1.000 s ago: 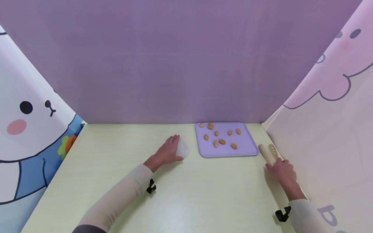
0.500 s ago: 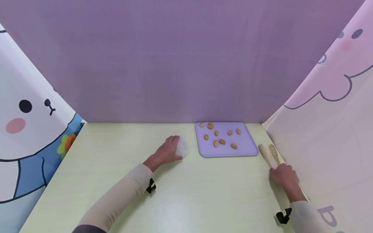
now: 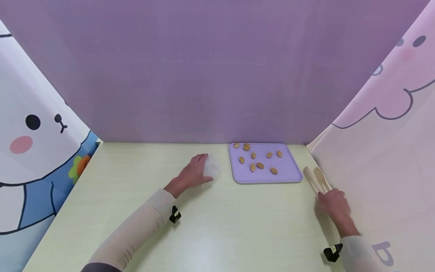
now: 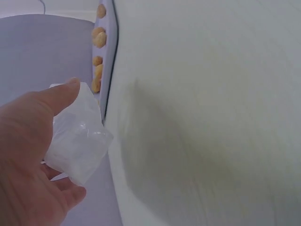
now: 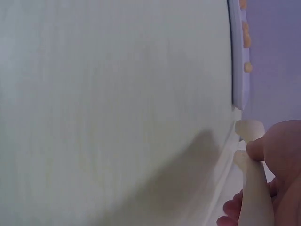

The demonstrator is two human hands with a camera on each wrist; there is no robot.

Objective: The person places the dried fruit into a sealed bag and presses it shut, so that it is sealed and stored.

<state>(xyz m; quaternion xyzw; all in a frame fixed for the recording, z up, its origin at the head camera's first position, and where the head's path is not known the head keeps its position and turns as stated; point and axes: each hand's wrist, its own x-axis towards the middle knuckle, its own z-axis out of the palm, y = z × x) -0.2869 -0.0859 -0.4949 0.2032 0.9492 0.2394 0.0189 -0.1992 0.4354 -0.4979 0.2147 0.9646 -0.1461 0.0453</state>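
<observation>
The left hand (image 3: pixel 192 173) grips a clear plastic item (image 4: pixel 82 136) in its fingers, just left of a purple tray (image 3: pixel 289 172) of nuts (image 3: pixel 260 165) on the bench (image 3: pixel 244 226). To the tray's right, the right hand (image 3: pixel 334 204) grips tongs (image 3: pixel 310 178), the 2 tips standing apart.

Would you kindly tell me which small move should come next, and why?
I would probably shift the right hand toward the purple tray, bringing the pale tongs over the nearest almond: their tips stand parted just outside the tray's right edge, while the left hand holds a translucent object off the tray's left side.
</observation>
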